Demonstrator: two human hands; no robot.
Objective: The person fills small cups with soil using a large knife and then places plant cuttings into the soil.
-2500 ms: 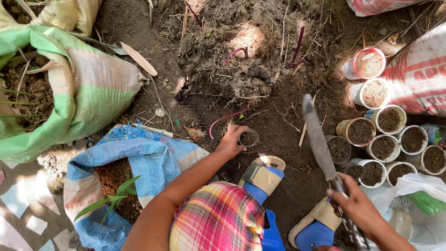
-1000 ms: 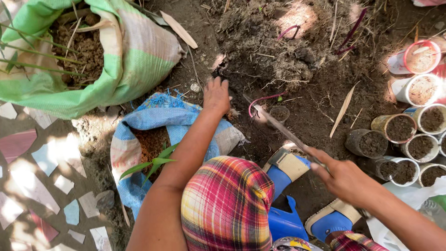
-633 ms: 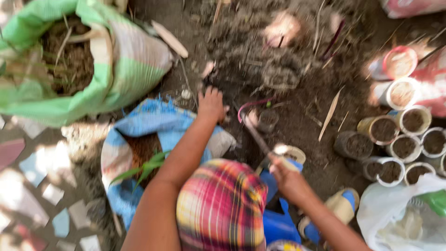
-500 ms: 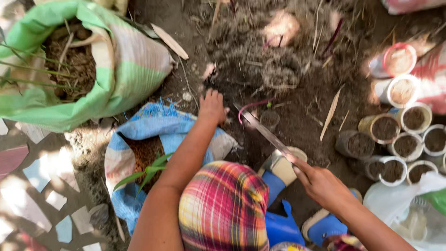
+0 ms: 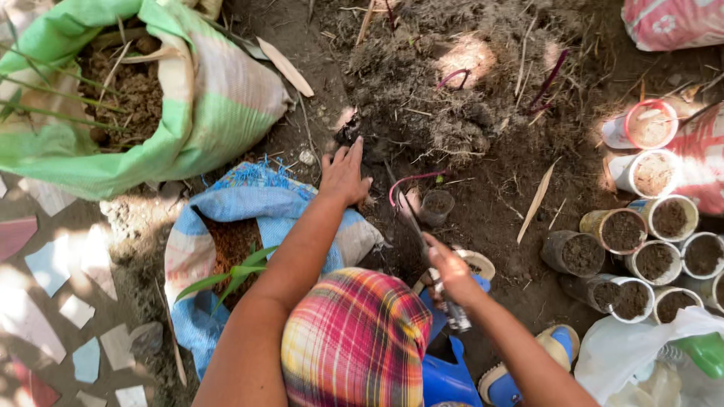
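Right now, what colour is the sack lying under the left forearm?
Light blue woven sack with white patches, its edge frayed; the head view shows it best.

Bare arms, no sleeves down to the left hand point(image 5: 343, 175) or right hand point(image 5: 451, 271). Plaid cloth point(image 5: 354, 339) over the knee — red, pink, yellow, green checks. Blue sandals point(image 5: 520, 373) with cream soles — thick straps. No rings or bands visible.

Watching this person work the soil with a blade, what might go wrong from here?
The knife in the right hand points toward the left hand resting on the soil; a slip might cut the fingers. Its tip lies beside the small dark pot, which could tip. The sandalled foot sits close below the blade too.
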